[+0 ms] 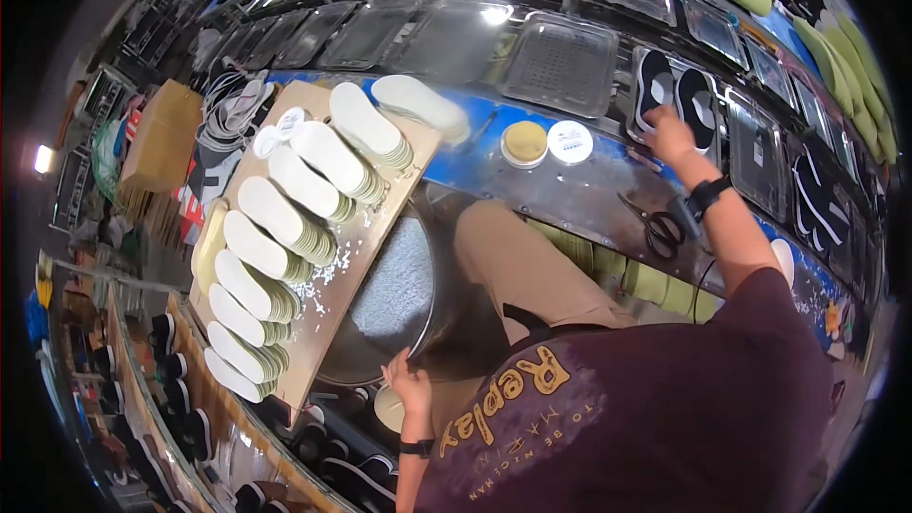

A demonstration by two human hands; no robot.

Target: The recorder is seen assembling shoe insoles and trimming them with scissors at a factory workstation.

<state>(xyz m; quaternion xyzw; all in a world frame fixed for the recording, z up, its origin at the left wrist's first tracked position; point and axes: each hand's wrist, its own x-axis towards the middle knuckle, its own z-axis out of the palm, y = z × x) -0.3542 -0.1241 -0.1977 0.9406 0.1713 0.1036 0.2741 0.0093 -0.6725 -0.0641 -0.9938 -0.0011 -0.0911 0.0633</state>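
I am reaching my right hand (671,134) onto the black shoe soles (676,95) in a tray, grip unclear; left hand (410,386) loosely open beside the round pan (394,294).

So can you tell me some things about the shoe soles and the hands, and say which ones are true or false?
1. The right hand reaches up to a tray with dark shoe pieces. True.
2. The white soles lie in stacks on a wooden board. True.
3. The scissors are in the left hand. False: they lie on the bench below the right arm.
4. The left hand is up at the trays. False: it is down low, by the edge of a round grey pan.
5. A small round tub of yellow stuff sits on the bench. True.
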